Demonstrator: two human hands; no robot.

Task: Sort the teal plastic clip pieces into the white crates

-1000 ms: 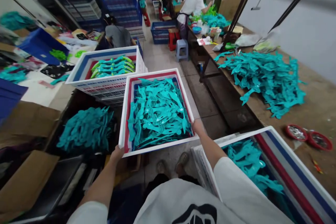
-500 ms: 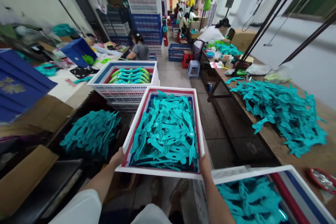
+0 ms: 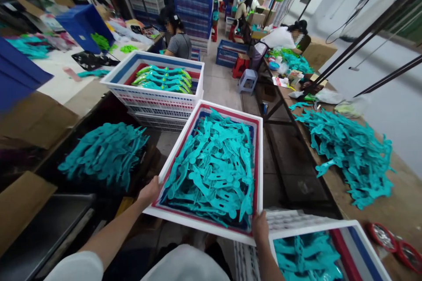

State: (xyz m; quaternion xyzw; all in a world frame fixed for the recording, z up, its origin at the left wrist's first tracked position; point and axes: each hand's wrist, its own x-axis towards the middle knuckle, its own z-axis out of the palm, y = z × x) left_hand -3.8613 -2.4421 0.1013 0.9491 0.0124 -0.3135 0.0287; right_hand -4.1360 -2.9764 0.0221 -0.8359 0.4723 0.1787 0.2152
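Observation:
A white crate [image 3: 260, 149] with a red, white and blue lining is full of flat teal pieces [image 3: 214, 167]. My left hand [image 3: 150, 191] grips its left side near the front corner, fingers wrapped round the rim. On the opposite side, my right hand [image 3: 260, 227] holds the rim by the front right corner. The crate is held up in front of my body, tilted slightly. Parts of the fingers of both hands are hidden by the crate's edge.
Stacked white crates [image 3: 151, 99] stand ahead left, a teal pile [image 3: 105, 153] at left. Another teal-filled crate [image 3: 359, 246] is front right, beside a wooden table [image 3: 405, 189] with a teal heap. A seated person [image 3: 180, 39] and a leaning person [image 3: 280, 37] are farther off.
The held crate has shifted slightly right in view and turned a little, with both hands still on it. The stacked crates look nearer, and a second red dish shows on the right table.

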